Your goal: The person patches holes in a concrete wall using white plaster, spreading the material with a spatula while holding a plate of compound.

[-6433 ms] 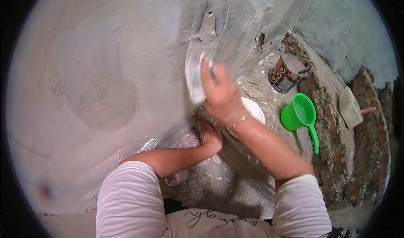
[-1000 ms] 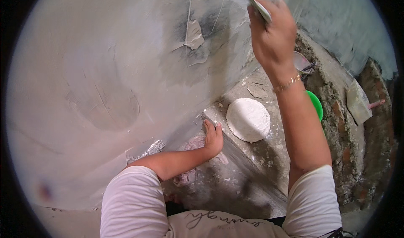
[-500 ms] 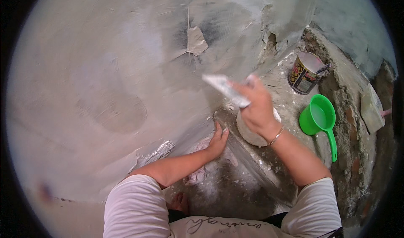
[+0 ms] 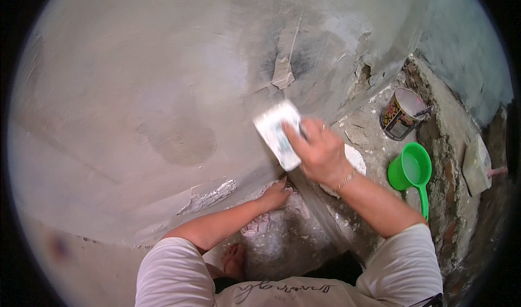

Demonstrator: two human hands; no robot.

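My right hand [image 4: 325, 154] is closed round a putty knife [image 4: 278, 135] with a wide, flat blade smeared white. The blade is in front of the grey plastered wall [image 4: 135, 84], its face turned up toward me; I cannot tell whether it touches the wall. Low down, my left hand [image 4: 274, 196] rests near the foot of the wall with nothing visible in it, its fingers partly bent. Beside it lies a crumpled pinkish sheet or bag [image 4: 258, 224]. A white mass [image 4: 355, 160], probably filler, shows partly behind my right wrist.
On the rough ledge at right stand a paint can [image 4: 400, 114] with pale contents and a green dipper [image 4: 407, 168] holding cloudy liquid. Farther right is a pale, flat-sided container [image 4: 477, 166]. A torn patch [image 4: 283, 72] marks the wall above the blade. My bare foot [image 4: 233, 261] is below.
The putty knife has swung from edge-on to showing its broad face, and my right hand has moved slightly lower. My left hand has shifted a little downward. The whole view has tilted.
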